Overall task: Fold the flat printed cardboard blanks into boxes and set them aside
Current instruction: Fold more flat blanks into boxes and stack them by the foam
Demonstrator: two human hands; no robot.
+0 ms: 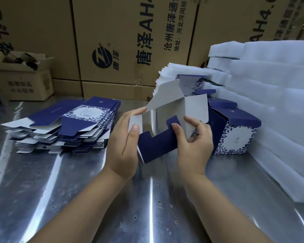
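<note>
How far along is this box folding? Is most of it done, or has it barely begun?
Barely begun, it seems. Done: a few folded boxes stand at the right, against the white foam sheets. In hand: the left hand and right hand hold a half-opened box with its end flaps still loose. Left: a thick stack of flat blanks on the metal table.

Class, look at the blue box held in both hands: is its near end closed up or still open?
Still open. The box shows its white inside, and its flaps stand unfolded between the left hand and right hand.
</note>
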